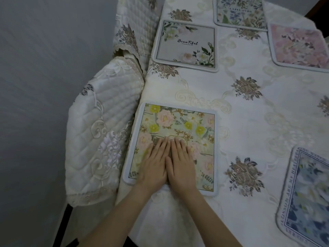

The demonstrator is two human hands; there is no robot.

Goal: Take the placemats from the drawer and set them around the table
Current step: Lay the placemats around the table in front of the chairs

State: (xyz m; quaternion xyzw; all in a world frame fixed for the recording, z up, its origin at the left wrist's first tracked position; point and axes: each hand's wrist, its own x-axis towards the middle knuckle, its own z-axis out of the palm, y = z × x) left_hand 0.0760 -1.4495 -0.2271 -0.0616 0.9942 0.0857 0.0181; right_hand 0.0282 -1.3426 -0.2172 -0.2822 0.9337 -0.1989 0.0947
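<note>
A green and yellow flowered placemat (185, 125) lies flat at the near left edge of the table (249, 107). My left hand (154, 163) and my right hand (181, 163) rest side by side on it, palms down, fingers straight and close together, holding nothing. Several other placemats lie around the table: a white one with the word "Beautiful" (186, 44) at the far left, a blue-flowered one (239, 11) at the far end, a pink one (300, 45) at the far right, and a blue one with lettering on its border (306, 195) at the near right.
The table wears a cream cloth with embroidered flower bunches. Two chairs with quilted cream covers stand against its left side, one near (99, 139) and one farther back (135, 27). A grey floor (35, 86) lies to the left.
</note>
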